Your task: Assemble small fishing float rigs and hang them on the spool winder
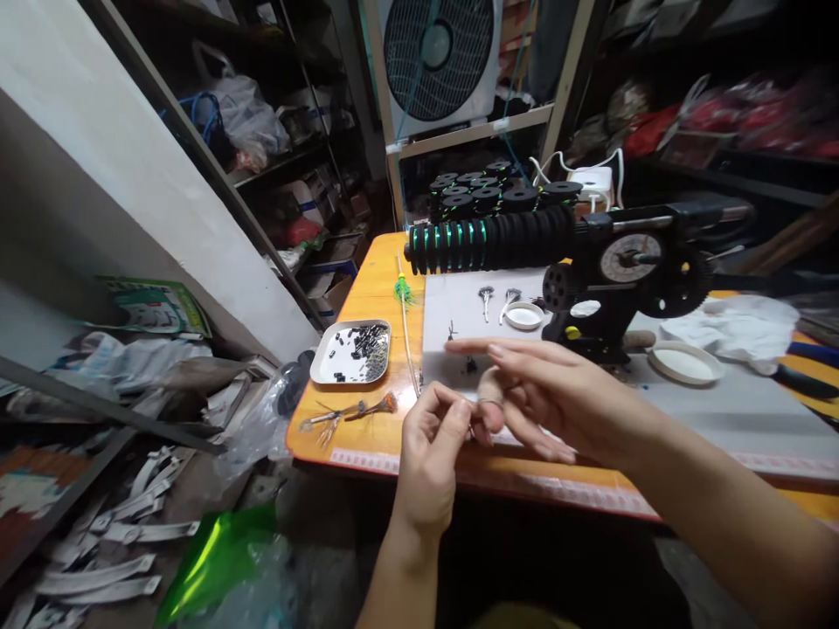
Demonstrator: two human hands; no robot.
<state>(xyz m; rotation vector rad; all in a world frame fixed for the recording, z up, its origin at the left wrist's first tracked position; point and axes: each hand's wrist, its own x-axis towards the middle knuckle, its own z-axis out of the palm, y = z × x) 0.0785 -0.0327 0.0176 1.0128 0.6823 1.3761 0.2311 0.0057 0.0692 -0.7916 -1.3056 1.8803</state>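
My left hand is closed in a pinch at the front edge of the table; whatever lies between its thumb and finger is too small to make out. Close beside its fingertips is my right hand, its fingers stretched out and spread, with a wrap around one finger. Under and behind the hands lies a grey board with small dark pieces on it. To the left sits a white tray of small black and metallic parts. Two wire bundles rest on the wood in front of the tray.
A black machine with a long ribbed roll stands behind the hands. Black spools are stacked farther back. Shallow white dishes and a white cloth lie at the right. A fan is behind the table.
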